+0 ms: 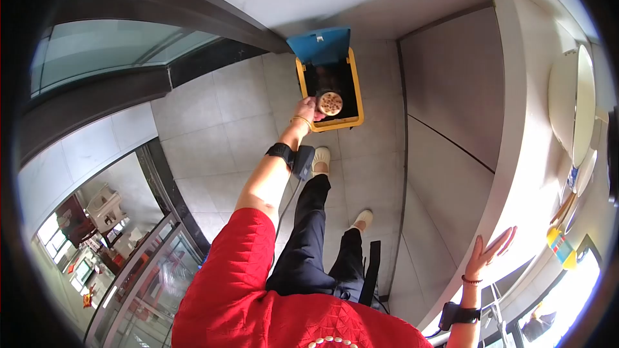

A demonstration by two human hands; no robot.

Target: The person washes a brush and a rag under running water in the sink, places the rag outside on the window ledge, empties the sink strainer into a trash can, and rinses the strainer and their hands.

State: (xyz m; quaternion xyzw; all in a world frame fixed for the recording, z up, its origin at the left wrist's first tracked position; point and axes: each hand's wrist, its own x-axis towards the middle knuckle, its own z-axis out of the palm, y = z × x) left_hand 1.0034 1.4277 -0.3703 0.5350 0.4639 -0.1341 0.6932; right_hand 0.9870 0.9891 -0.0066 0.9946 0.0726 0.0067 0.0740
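Observation:
My left hand (308,110) is closed around the side of a round container with a cream, brown-spotted face (330,103). It is held over the mouth of a yellow-rimmed bin (358,93), whose blue lid (329,46) stands raised against the wall. Dark shadow hides most of the bin's inside, and my fingers' far side is out of sight. On the right, my right hand (491,254) is open with its fingers stretched out, at the white counter (516,154). Nothing shows in it.
White dishes (567,106) and a yellow bottle (562,249) stand along the counter at right. Grey cabinet fronts (451,77) drop below it. A dark-framed glass door (129,45) is at left. My feet are on the tiled floor (245,103) behind the bin.

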